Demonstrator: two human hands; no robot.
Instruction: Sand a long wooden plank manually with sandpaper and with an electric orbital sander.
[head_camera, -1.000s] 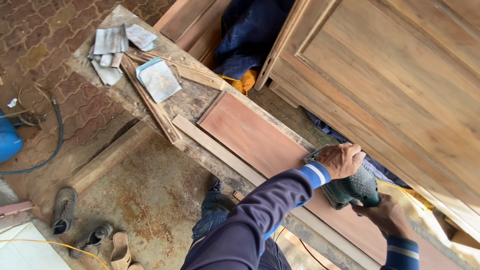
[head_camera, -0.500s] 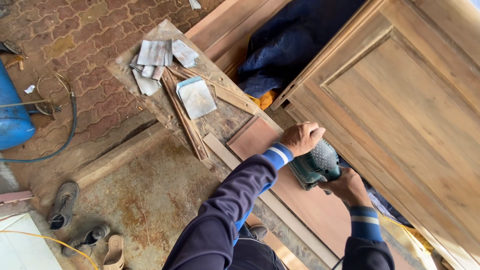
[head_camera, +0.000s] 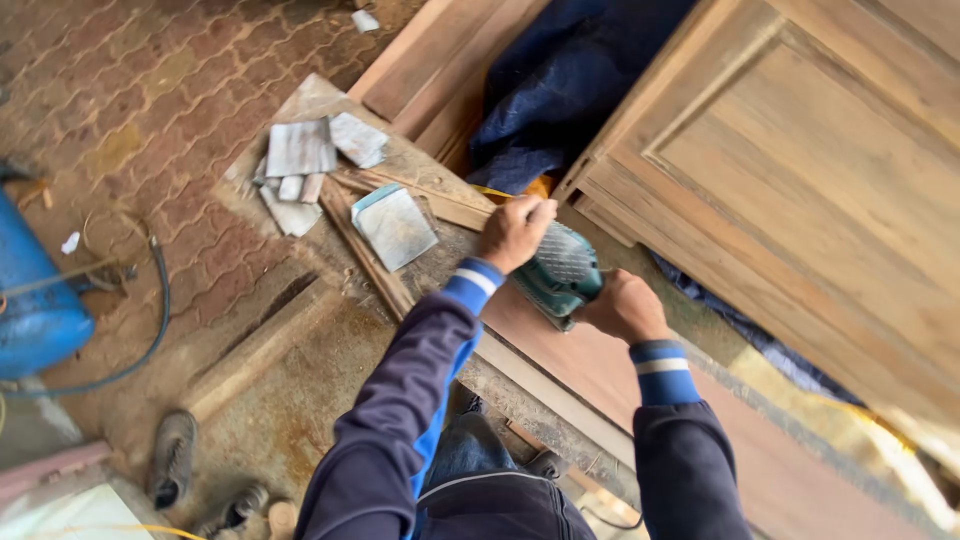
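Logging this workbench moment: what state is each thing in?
Left hand: gripping the front of the sander.
Right hand: gripping the sander's rear.
Green power sander: held flat on the board.
Reddish board: lying flat on the bench.
Sandpaper sheets: loose, scattered at the bench end.
Panelled wooden door: beside the bench.
Shoes: off, on the floor.

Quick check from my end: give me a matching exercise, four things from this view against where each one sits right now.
Things:
1. green power sander
2. sandpaper sheets
3. blue cloth
4. shoe

Places:
A. on the concrete floor, lower left
B. under both hands, on the reddish board
C. far end of the workbench
D. bundled between the wooden door panels

Pairs: 1-B, 2-C, 3-D, 4-A
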